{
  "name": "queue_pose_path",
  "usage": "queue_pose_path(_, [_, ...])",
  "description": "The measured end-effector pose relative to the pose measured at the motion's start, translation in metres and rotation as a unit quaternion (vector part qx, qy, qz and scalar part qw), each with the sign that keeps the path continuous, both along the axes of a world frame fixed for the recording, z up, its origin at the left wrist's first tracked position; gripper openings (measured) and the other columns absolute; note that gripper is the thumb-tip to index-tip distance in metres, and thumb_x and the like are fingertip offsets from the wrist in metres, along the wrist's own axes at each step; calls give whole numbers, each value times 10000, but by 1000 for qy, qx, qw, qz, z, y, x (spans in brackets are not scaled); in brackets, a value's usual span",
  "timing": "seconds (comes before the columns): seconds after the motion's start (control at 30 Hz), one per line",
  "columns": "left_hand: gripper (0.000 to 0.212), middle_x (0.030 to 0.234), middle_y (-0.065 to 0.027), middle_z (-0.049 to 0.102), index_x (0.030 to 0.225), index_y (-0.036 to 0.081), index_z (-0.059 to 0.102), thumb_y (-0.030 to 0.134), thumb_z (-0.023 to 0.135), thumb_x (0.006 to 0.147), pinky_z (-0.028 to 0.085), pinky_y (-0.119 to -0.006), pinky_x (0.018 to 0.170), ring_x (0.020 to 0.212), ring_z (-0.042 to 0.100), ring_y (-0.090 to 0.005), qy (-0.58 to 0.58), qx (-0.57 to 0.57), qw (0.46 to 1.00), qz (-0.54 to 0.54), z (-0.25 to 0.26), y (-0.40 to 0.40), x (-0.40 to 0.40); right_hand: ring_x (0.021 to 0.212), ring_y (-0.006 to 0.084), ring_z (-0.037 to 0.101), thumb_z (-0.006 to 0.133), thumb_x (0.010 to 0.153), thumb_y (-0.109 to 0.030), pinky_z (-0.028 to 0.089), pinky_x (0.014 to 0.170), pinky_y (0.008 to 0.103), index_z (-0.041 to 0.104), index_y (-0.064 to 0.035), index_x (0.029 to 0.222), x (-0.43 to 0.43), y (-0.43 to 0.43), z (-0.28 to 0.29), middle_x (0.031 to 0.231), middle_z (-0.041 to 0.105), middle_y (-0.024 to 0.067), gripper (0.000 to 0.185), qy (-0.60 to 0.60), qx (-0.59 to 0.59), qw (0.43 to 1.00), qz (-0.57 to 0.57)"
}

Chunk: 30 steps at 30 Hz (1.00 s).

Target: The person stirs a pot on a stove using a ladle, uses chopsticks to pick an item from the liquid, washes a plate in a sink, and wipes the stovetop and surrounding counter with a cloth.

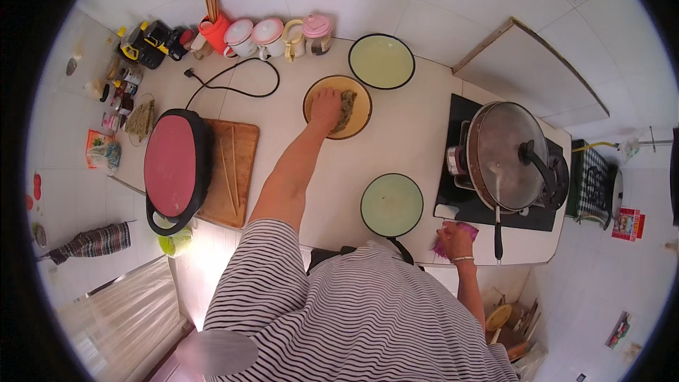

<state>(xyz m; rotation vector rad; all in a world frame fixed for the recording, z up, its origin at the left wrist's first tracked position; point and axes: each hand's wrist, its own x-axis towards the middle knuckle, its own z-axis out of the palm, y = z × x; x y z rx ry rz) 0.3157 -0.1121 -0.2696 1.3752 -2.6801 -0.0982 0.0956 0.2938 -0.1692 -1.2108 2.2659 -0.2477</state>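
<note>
My left hand [325, 108] reaches into a yellow enamel bowl [366, 116] with a dark rim. Its fingers are beside or on a grey-green clump [346, 109], and their grip is hidden. Down at the counter's front edge, my right hand [456, 240] grips a purple cloth [469, 232], close to the black gas stove's [448, 191] near corner. Between the hands lies a round pan [392, 204] with a pale green inside, its black handle towards my body. A pale green dish [382, 61] with a dark rim rests beyond the bowl.
A wok [473, 162] under a glass lid [504, 143] sits on the stove, a black handle extending past the front. Left are a pink electric griddle [170, 164], its black cord [244, 95] and a wooden cutting board [246, 170] with two sticks [235, 167]. Lidded mugs [268, 32] line the wall.
</note>
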Motion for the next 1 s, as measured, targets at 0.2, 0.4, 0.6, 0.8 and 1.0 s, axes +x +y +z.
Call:
queue_pose_path(0.2, [230, 931, -170, 580, 896, 10, 533, 151, 552, 716, 448, -393, 761, 874, 547, -322, 6, 81, 996, 44, 11, 2, 15, 683, 310, 598, 627, 740, -212, 474, 607, 385, 589, -48, 946, -4, -11, -11, 735, 614, 143, 265, -18, -40, 999, 26])
queue_pose_path(0.4, [194, 820, -91, 577, 818, 11, 540, 184, 508, 735, 431, -331, 641, 736, 539, -211, 265, 377, 879, 124, 38, 2, 44, 676, 268, 617, 609, 769, -171, 486, 609, 327, 584, -17, 946, -1, -73, 16, 760, 628, 148, 236, -36, -105, 992, 60])
queue_pose_path(0.6, [86, 735, 4, 471, 760, 66, 498, 152, 491, 762, 388, -258, 620, 668, 449, -116, 507, 537, 651, 176, 56, 11, 62, 680, 259, 624, 601, 779, -137, 491, 607, 308, 590, 17, 932, 12, -129, 27, 782, 624, 164, 217, -116, -217, 967, 71])
queue_pose_path(0.8, [54, 704, 15, 429, 725, 100, 460, 126, 490, 761, 351, -251, 585, 642, 402, -92, 590, 587, 530, 160, 97, 29, 61, 693, 237, 621, 608, 776, -116, 488, 634, 283, 597, 12, 936, 38, -176, 51, 816, 624, 157, 205, -138, -275, 944, 117])
queue_pose_path(1.0, [59, 708, 15, 450, 726, 93, 478, 123, 511, 764, 347, -232, 567, 641, 409, -82, 553, 643, 520, 101, 147, 60, 61, 752, 180, 608, 681, 729, -172, 473, 695, 260, 590, 20, 938, 58, -229, 69, 894, 621, 122, 297, -169, -374, 902, 131])
